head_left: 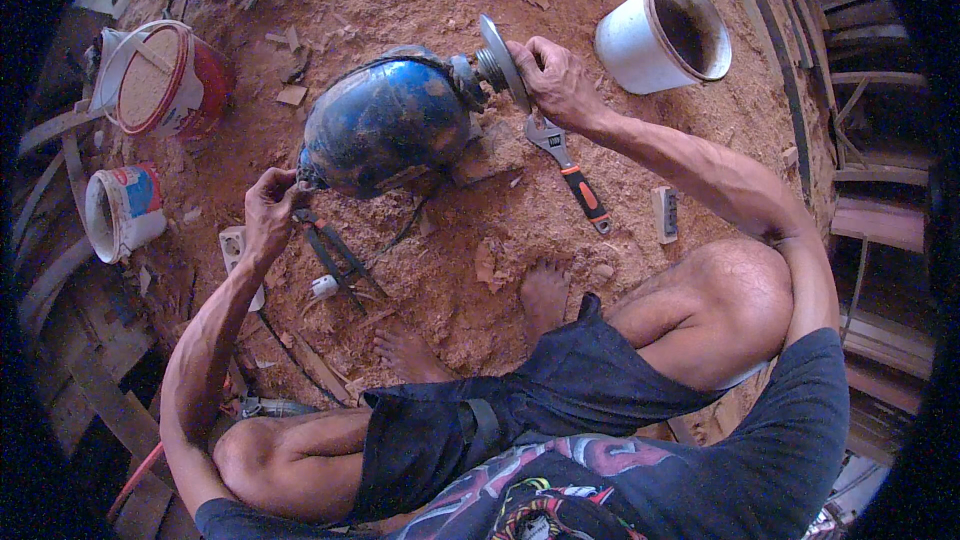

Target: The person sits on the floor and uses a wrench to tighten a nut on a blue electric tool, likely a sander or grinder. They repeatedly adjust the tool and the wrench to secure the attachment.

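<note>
A blue, dirt-smeared motor (385,125) with a rounded body lies on its side on the sawdust. At its right end a metal disc (502,62) sits on a thick threaded shaft. My right hand (560,85) is closed on the disc's outer face, its fingers curled. My left hand (268,208) pinches the small left end of the motor; exactly what sits between the fingertips is hidden. Below the disc lies an adjustable wrench (568,178) with an orange and black handle. Pliers (335,252) with dark and red handles lie just below my left fingertips.
A red bucket (205,80) full of sawdust and a smaller white-and-blue bucket (140,208) stand at the left. A white bucket (628,45) stands at the far right. A small block (664,215), a white plug (325,286) and wood scraps lie around my feet. Stacked timber lines both sides.
</note>
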Demonstrator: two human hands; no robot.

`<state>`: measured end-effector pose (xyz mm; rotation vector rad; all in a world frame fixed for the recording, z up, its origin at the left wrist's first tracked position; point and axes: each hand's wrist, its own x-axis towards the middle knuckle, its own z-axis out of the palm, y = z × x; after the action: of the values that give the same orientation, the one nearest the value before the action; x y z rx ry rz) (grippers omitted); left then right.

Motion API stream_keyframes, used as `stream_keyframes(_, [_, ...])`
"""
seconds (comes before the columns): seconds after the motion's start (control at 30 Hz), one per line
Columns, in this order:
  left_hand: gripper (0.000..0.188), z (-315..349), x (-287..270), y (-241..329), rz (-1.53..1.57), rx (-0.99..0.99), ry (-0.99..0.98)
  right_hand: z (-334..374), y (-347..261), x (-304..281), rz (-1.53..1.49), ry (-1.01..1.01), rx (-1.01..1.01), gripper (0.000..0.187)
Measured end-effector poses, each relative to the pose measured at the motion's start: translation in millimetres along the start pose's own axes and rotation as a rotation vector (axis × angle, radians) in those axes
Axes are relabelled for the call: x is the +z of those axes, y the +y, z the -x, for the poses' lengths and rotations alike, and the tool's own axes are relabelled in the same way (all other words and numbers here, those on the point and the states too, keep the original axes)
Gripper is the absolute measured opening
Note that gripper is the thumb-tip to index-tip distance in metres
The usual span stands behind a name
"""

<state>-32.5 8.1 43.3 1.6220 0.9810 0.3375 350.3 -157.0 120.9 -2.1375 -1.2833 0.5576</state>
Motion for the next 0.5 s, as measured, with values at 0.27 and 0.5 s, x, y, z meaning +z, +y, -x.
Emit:
stream_keyframes(0.27, [0.017,9,13,8,0.078,0.054,0.068,3,11,0,-0.171,-0.023,0.157,0.053])
stream_keyframes(0.5, [0.029,9,1,5,-0.138,0.04,-0.011,0,40,10,-0.28,0.064,0.124,0.051])
